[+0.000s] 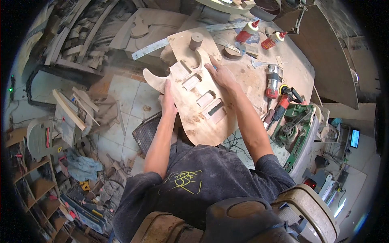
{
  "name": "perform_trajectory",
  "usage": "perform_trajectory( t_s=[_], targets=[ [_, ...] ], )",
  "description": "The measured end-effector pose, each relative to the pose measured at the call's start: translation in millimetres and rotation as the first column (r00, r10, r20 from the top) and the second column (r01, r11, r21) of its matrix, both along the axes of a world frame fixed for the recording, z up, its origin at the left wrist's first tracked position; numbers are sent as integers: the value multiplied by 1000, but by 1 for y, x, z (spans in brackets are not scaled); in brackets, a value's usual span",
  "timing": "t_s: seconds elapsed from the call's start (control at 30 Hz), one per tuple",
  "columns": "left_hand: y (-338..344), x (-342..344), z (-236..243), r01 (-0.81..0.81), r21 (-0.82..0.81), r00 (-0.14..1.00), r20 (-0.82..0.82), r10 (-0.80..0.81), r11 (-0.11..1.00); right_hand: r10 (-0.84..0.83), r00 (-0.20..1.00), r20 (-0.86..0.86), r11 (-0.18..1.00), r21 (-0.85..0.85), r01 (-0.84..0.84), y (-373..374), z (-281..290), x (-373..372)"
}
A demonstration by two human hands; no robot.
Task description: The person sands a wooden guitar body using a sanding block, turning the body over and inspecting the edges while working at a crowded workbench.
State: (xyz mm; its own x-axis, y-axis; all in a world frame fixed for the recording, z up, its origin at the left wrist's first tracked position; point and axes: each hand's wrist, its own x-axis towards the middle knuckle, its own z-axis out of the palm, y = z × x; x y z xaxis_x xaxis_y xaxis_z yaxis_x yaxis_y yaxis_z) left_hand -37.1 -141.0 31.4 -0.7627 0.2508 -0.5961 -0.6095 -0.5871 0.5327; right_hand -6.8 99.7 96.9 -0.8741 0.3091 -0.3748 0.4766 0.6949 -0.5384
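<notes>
A pale wooden electric guitar body [184, 111] is held between my two hands, with rectangular pickup cavities and a neck pocket cut in its face. My left hand [167, 101] is closed on its left edge, below the longer horn, thumb on the face and fingers mostly hidden beneath. My right hand [222, 73] grips the right edge by the shorter horn. That horn's tip reaches close to an upright brown cylinder [196, 39], which stands on a light wooden board [178, 39]; I cannot tell whether they touch. The body's lower end is near my shirt.
On the dusty workbench [247, 77] stand two red-and-white glue bottles [248, 31] [274, 40], a caliper [265, 62], a tape roll [232, 51] and a trim router [273, 79]. An orange angle polisher [282, 104] and a green machine [296, 129] are at right. Wood offcuts [77, 50] lie at far left.
</notes>
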Motion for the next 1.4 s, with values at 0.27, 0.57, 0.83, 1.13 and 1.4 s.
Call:
perform_trajectory(
  t_s=[0.27, 0.57, 0.83, 1.13, 1.4],
  targets=[
    [7, -17, 11, 35, -92, 998, -45, -40, 995, -99, 992, -74, 995, -36, 96, 2, 1, 1],
    [15, -46, 7, 121, -90, 987, -95, -129, 989, -175, 973, -147, 984, -47, 170, 7, -6, -12],
    [18, -80, 6, 186, -40, 980, -70, -188, 982, -140, 985, -97, 989, 26, 143, 8, 5, -44],
    [18, -106, -22, 204, -101, 977, -44, -209, 974, -157, 986, -52, 982, 100, 162, -3, 26, -59],
    [30, -112, -14, 215, -60, 973, -74, -219, 975, -173, 984, -30, 973, 148, 176, 7, 19, -67]
  ],
)
